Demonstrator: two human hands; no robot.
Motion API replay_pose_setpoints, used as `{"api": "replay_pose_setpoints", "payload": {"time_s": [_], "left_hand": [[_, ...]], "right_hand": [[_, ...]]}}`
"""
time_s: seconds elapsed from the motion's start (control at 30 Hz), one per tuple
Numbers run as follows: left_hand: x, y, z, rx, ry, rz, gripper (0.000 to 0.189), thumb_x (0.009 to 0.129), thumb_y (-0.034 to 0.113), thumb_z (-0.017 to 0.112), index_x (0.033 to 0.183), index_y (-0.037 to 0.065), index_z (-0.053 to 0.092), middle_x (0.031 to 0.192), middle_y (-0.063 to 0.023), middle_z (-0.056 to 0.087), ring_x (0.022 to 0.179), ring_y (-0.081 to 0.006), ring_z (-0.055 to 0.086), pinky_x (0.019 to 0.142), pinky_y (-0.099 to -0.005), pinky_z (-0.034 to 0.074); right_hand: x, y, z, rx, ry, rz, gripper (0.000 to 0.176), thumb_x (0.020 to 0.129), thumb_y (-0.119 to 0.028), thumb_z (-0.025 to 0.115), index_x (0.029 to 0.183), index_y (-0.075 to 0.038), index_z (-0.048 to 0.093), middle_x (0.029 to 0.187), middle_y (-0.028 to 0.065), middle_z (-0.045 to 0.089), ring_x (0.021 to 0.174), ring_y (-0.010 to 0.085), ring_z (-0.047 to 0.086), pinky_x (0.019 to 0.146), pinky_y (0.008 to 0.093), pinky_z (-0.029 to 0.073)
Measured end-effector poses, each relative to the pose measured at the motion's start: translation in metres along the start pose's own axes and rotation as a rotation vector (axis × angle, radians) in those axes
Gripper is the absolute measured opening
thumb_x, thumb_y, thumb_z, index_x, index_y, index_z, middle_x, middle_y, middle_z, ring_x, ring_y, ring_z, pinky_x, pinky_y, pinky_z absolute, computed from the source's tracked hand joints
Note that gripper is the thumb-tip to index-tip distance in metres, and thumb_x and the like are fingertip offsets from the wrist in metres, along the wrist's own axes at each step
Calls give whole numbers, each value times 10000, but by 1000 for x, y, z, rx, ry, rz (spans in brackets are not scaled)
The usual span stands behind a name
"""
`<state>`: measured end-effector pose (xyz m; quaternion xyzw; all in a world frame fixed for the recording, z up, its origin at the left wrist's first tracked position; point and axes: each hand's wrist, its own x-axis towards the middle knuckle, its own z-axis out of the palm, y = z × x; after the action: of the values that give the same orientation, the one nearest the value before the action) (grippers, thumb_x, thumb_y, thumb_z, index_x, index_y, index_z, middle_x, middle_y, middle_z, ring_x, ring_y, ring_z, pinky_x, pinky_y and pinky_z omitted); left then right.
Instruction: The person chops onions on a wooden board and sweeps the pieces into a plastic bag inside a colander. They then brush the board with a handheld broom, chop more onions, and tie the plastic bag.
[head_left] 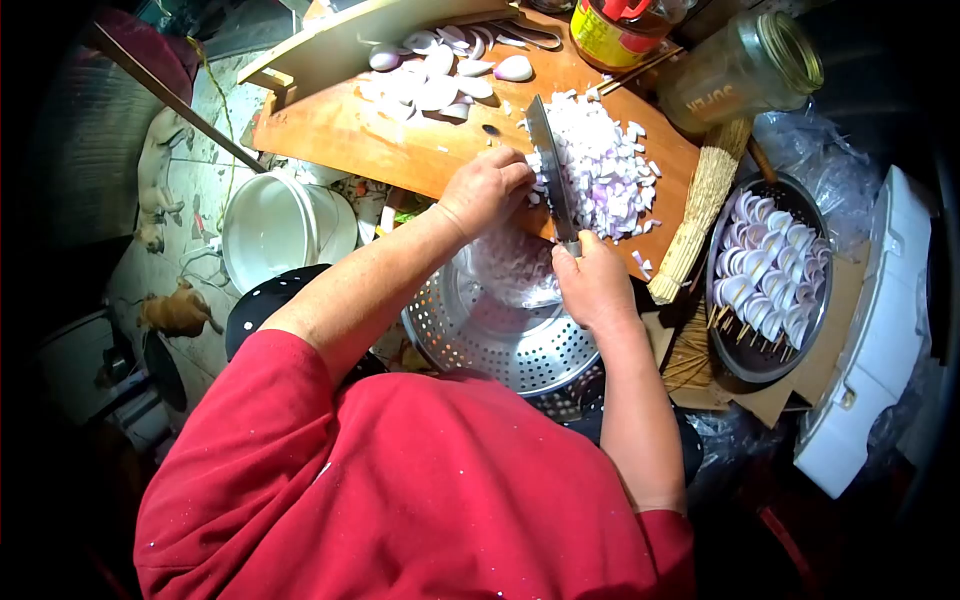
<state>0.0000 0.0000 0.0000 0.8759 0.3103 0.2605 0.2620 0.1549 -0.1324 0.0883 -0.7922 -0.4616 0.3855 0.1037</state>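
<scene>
Onion: chopped heap (605,180) on the board, against the right side of the blade; larger petals (435,85) farther back, toward the left.
Dogs: one pale (158,180), one brown (180,310), both lying on the floor at far left.
Bucket: white (262,235), just left of the board's near edge.
Board: orange-brown wood (400,158), bearing the petals, the heap and a small dark piece (490,129).
Left hand: fingers curled and bunched (487,190), close against the left side of the blade; pale onion bits show at the fingertips, but the grip itself is mostly hidden.
Colander: perforated metal (535,352), below the board's near edge; clear plastic (510,265) lies in its far part.
Knife: broad dark blade (550,155), edge down among the onion, tip pointing away from the person.
Right hand: closed around the handle (595,282), at the near end of the knife.
Bottle: red top, yellow label (615,35), at the far edge of the board.
Jar: glass (735,80), tilted, mouth to the upper right.
Brush: straw bundle (705,215), along the board's right edge.
Bowl: dark, oval (757,368), holding onion petals on sticks (770,265).
Foam piece: white (865,340), at far right, beside the bowl.
</scene>
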Motion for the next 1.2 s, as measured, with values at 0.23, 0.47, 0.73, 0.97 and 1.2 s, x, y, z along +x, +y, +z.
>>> {"api": "replay_pose_setpoints", "payload": {"time_s": [0.23,0.47,0.73,0.97,1.2], "left_hand": [[-5,0,0,-1,-5,-5,94,781,109,695,870,108,665,939,-75,622,880,-310,632,754,-391,535],[-3,-3,-3,7,-23,-29,93,761,92,707,835,102,652,921,-70,631,853,-307,648,727,-382,544],[-1,-1,-16,26,-161,-76,134,768,146,671,898,115,689,993,-71,625,920,-303,638,784,-395,545],[-11,-4,-42,-10,-31,-92,340,706,171,826,972,92,630,1035,-115,593,878,-304,643,753,-386,545],[-21,-3,-33,-81,-161,-338,209,774,180,787,846,60,632,807,-96,595,763,-261,624,675,-364,515]], "right_hand": [[-2,2,5,49,6,-79,345,915,-309,572,1012,21,581,877,282,665,866,472,638,773,530,499],[-4,-11,0,54,-4,-51,350,921,-304,560,1015,32,584,912,292,660,893,474,632,797,522,497],[3,-9,4,-43,-39,-52,387,927,-323,543,1096,23,576,977,293,663,955,460,636,864,515,496],[3,-5,8,26,-32,-48,384,912,-333,558,1066,18,588,951,288,667,927,456,642,837,517,504],[-4,-16,5,-7,7,-104,378,912,-329,558,1044,24,584,890,288,667,885,464,645,801,523,507]]}}
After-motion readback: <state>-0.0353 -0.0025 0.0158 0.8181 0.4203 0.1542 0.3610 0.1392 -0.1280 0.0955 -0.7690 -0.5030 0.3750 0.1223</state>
